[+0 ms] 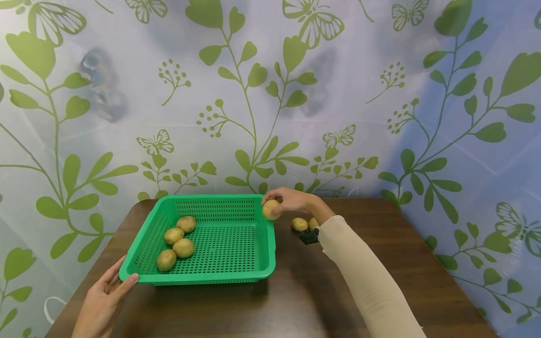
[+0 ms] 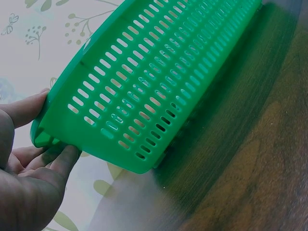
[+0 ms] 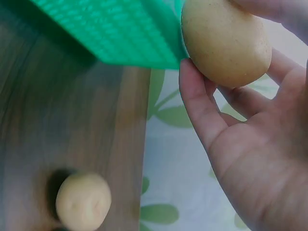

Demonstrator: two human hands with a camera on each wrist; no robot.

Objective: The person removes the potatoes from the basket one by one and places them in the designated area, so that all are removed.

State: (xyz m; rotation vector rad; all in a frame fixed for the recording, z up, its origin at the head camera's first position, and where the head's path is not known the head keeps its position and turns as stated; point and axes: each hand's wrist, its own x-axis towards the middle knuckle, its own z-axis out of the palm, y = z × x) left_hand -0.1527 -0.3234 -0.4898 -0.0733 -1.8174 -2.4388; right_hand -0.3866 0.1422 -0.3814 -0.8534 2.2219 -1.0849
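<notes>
Your work surface is a dark brown, wood-grained table (image 1: 291,305), set against a pale hanging sheet (image 1: 359,108) printed with green leaves, stems and butterflies; the sheet covers the far side and extends along the left and right. On the left and middle of the table you have one rectangular green plastic basket (image 1: 198,278) with slotted walls and floor. Count seven yellow-brown, rounded potatoes in view: four basket potatoes (image 1: 183,248), grouped on the left of the basket floor; one held potato (image 1: 272,210) at the basket's far right corner; and two table potatoes (image 1: 299,224) to the right of the basket, the right one partly covered by your wrist. One small black perforated object (image 1: 309,236) shows just nearer than these two. Your left hand (image 1: 103,295) pinches the basket at its near left corner, thumb on the rim and fingers beneath, the gap narrow. Your right hand (image 1: 293,201), below a cream sleeve (image 1: 363,277), grips the held potato, thumb and fingers spread to its width and curved around it. Whether that potato touches the basket rim, you cannot tell from these views.
</notes>
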